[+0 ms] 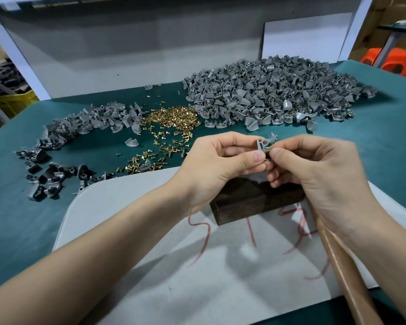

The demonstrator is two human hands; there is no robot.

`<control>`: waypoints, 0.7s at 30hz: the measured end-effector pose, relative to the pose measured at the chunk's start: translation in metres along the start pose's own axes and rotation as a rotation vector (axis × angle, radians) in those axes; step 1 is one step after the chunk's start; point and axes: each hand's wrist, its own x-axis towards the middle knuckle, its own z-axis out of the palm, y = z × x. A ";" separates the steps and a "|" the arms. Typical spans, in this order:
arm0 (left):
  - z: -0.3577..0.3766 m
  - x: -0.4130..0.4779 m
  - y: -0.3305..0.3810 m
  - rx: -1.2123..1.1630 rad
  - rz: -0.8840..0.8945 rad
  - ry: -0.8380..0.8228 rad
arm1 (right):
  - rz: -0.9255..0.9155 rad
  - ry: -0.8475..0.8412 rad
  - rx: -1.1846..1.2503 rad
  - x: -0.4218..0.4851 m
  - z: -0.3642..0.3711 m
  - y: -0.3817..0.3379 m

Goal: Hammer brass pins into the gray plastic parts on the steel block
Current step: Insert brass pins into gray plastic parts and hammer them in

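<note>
Teal-covered table (373, 160) bears gray plastic parts (267, 90), brass pins (171, 118), a pale board (150, 254).

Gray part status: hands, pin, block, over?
Left hand pinches gray part; right hand pinches brass pin against it. Both above steel block, not set down. Wooden handle under right wrist.

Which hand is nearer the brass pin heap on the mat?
Left. The left hand, pinching the gray part, sits just right of the brass pin heap; the right hand, holding a single pin to that part, is farther right.
</note>
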 end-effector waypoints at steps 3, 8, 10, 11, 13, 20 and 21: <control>0.000 0.000 0.000 0.013 -0.014 -0.002 | -0.006 -0.019 -0.033 0.000 0.000 0.000; 0.000 -0.001 -0.001 0.022 -0.018 0.002 | -0.013 -0.027 -0.062 0.000 0.000 0.000; 0.000 -0.001 0.000 0.022 -0.018 0.001 | -0.013 -0.022 -0.063 0.000 0.000 0.000; 0.000 -0.001 0.000 0.023 -0.019 0.000 | -0.012 -0.020 -0.060 0.000 0.000 0.000; 0.001 -0.002 0.000 0.027 -0.020 0.002 | -0.010 -0.018 -0.048 0.001 0.000 0.000; 0.001 -0.002 0.000 0.043 -0.024 0.012 | 0.034 -0.037 0.009 0.002 -0.001 -0.002; 0.001 -0.003 0.000 0.045 -0.028 0.010 | 0.048 -0.043 0.023 0.003 -0.001 -0.001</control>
